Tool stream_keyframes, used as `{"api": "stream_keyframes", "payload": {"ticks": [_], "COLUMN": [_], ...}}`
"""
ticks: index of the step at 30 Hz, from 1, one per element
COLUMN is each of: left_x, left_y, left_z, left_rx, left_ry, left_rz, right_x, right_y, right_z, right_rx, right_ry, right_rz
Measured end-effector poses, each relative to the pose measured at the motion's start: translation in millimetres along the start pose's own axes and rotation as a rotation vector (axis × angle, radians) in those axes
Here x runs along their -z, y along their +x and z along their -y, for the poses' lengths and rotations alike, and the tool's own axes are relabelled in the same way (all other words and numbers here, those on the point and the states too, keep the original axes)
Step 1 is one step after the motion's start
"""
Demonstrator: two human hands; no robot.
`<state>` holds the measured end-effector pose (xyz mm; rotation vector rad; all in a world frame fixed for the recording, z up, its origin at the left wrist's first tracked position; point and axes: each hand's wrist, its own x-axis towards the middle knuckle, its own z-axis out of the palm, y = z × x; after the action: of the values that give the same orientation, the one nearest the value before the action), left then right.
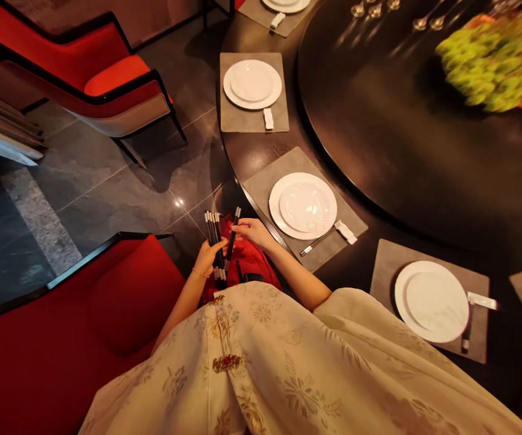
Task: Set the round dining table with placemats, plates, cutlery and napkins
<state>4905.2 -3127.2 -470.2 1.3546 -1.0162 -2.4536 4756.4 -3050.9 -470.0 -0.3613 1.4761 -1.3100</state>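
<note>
A bundle of chopsticks [215, 248] stood nearly upright in the person's left hand [207, 257], its fingers [211, 254] clenched around the sticks. The right hand [254, 232] reached across, with its fingers [238, 228] against a single dark chopstick [232, 238] just beside the bundle; from where I stood, I couldn't tell whether they had closed on it. Under both hands was a red cloth [243, 257], and nearer the person was a cream robe [261, 356] with gold flowers. Just to the right, by the curved edge of the dark tabletop [252, 160], a grey mat [328, 257] held a white plate [302, 205], with a set of chopsticks [318, 240] and a white napkin [346, 232] at its corner. Other plates [252, 81] sat on mats along that edge. A red chair [125, 302] stood to the left, and another [107, 75] stood beyond it on the dark tile floor [107, 181].
</note>
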Motion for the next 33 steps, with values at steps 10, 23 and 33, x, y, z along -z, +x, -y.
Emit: {"api": "stream_keyframes", "payload": {"ticks": [10,23,33], "left_x": [55.1,13.7,-39.0], "left_y": [117,277,398], "left_z": [-142,-352,-451], "left_rx": [-0.068,-0.025,0.118], "left_ry": [-0.205,-0.088,0.135], "left_rz": [-0.214,-0.138,0.098], "right_x": [88,161,195], "right_y": [235,408,471], "right_z": [147,151,154], "right_rx": [0.632,0.177,-0.004], "right_ry": [-0.402,0.170,0.667], "right_rz": [-0.914,-1.261,-1.321]}}
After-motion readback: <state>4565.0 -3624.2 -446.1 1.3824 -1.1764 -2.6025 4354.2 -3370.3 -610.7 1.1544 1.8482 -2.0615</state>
